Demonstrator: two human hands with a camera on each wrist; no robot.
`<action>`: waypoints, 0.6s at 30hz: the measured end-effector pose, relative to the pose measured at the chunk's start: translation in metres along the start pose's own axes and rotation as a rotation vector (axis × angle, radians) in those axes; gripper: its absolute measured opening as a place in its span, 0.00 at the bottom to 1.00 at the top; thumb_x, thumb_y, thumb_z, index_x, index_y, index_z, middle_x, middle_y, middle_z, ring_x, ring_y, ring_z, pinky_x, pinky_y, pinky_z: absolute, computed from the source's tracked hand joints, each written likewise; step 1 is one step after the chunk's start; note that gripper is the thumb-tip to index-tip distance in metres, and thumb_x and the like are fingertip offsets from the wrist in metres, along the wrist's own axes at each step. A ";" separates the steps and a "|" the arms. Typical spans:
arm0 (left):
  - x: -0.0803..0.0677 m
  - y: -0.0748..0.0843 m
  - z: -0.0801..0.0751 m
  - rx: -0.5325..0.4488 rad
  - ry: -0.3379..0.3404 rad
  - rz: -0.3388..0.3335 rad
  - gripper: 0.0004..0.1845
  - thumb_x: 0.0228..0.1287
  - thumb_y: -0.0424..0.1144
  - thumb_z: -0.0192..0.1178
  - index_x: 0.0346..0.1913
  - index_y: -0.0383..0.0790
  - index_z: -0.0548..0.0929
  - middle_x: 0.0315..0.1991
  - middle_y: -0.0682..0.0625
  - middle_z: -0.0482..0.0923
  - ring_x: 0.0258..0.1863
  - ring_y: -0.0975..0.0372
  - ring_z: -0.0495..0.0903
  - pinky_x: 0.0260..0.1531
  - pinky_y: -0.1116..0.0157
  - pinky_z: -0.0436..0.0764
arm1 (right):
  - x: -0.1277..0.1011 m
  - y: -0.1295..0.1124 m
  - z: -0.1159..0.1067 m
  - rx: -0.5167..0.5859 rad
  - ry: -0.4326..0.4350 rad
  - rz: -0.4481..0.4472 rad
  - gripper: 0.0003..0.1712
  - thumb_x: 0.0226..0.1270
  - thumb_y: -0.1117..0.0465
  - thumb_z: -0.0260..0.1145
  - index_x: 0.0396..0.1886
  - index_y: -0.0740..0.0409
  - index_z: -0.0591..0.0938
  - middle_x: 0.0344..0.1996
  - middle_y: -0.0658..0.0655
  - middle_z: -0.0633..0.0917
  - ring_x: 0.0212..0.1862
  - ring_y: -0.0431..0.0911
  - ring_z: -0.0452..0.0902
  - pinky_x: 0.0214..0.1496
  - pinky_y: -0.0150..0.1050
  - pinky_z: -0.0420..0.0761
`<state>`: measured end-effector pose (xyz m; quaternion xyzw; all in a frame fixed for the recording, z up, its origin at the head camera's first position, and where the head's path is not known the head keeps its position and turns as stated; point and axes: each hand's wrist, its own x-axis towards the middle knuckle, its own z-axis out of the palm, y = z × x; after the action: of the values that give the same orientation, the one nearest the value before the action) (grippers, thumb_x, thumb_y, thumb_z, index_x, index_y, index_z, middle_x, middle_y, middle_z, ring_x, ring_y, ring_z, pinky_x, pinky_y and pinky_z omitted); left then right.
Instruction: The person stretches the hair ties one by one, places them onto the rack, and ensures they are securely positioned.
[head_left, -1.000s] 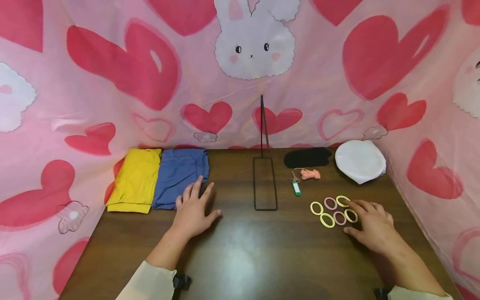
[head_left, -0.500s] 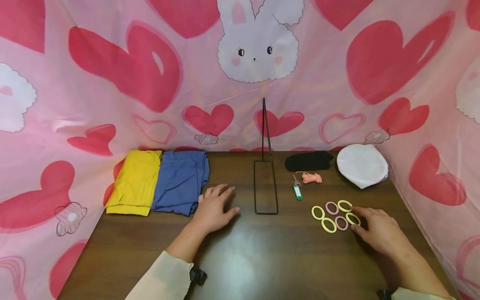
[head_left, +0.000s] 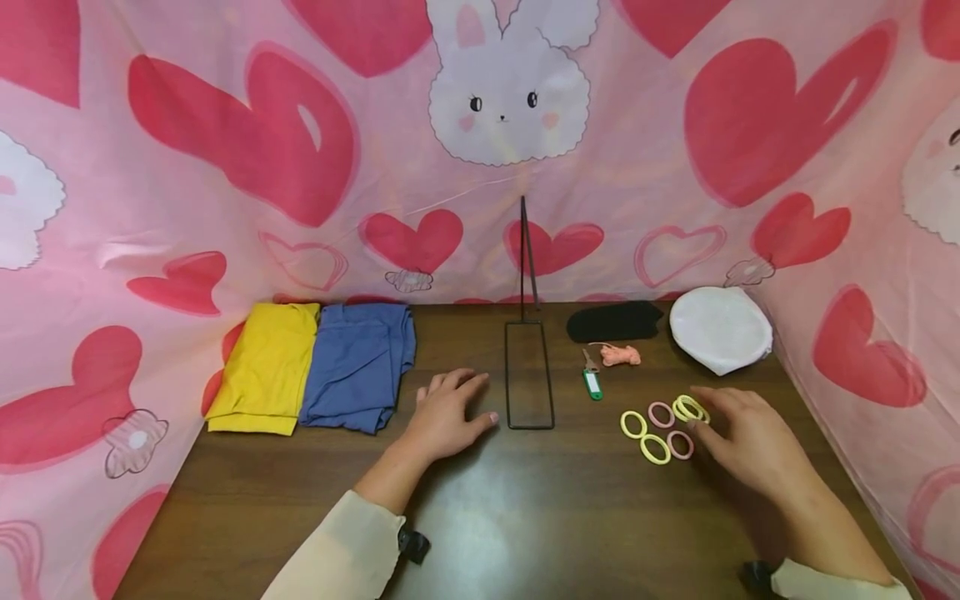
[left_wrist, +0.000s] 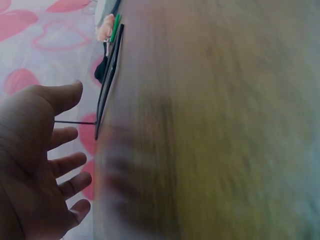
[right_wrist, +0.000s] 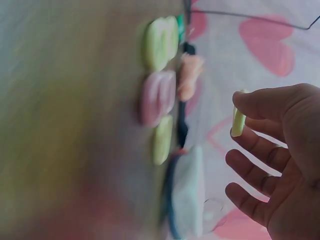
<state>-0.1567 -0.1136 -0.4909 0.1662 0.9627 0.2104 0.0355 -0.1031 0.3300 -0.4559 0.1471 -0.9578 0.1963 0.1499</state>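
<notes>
Dark wooden table (head_left: 525,508) within pink heart-print curtain (head_left: 225,167).

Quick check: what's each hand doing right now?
Left hand: open, flat on the table, holding nothing.
Right hand: pinching a yellow hair tie.

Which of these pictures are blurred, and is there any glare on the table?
Head view: sharp, with a soft pale glare on the table between the forearms, and edges that bend as with a wide lens. Left wrist view: the table is smeared; the left hand is fairly clear. Right wrist view: the rings are blurred blobs; the right hand is clearer.
</notes>
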 end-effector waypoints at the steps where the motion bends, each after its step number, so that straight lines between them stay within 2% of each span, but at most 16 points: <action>1: 0.001 0.001 0.001 -0.003 0.000 0.003 0.38 0.68 0.65 0.63 0.77 0.56 0.72 0.75 0.48 0.66 0.72 0.47 0.64 0.58 0.44 0.63 | 0.004 -0.005 -0.001 0.006 0.012 -0.012 0.28 0.55 0.62 0.80 0.56 0.63 0.85 0.49 0.67 0.86 0.54 0.65 0.77 0.54 0.62 0.71; 9: 0.011 0.010 0.006 -0.006 -0.017 0.024 0.36 0.68 0.64 0.64 0.76 0.57 0.73 0.74 0.47 0.67 0.70 0.46 0.65 0.55 0.45 0.65 | 0.030 -0.041 -0.004 0.062 0.093 -0.087 0.27 0.53 0.65 0.79 0.55 0.61 0.86 0.47 0.60 0.87 0.52 0.57 0.81 0.52 0.55 0.74; 14: 0.014 0.013 0.010 0.005 -0.036 0.008 0.37 0.68 0.65 0.63 0.76 0.59 0.73 0.75 0.47 0.66 0.71 0.46 0.64 0.55 0.45 0.64 | 0.044 -0.060 -0.003 0.088 0.122 -0.132 0.26 0.53 0.64 0.81 0.54 0.59 0.87 0.46 0.53 0.87 0.48 0.49 0.83 0.50 0.47 0.75; 18: 0.017 0.014 0.013 0.008 -0.047 0.002 0.37 0.67 0.66 0.63 0.77 0.60 0.72 0.76 0.47 0.65 0.71 0.46 0.63 0.56 0.44 0.64 | 0.054 -0.072 -0.004 0.119 0.154 -0.180 0.26 0.53 0.64 0.81 0.54 0.59 0.88 0.45 0.52 0.88 0.48 0.49 0.84 0.54 0.38 0.75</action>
<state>-0.1663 -0.0912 -0.4971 0.1721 0.9623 0.2025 0.0573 -0.1268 0.2565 -0.4099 0.2257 -0.9130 0.2492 0.2311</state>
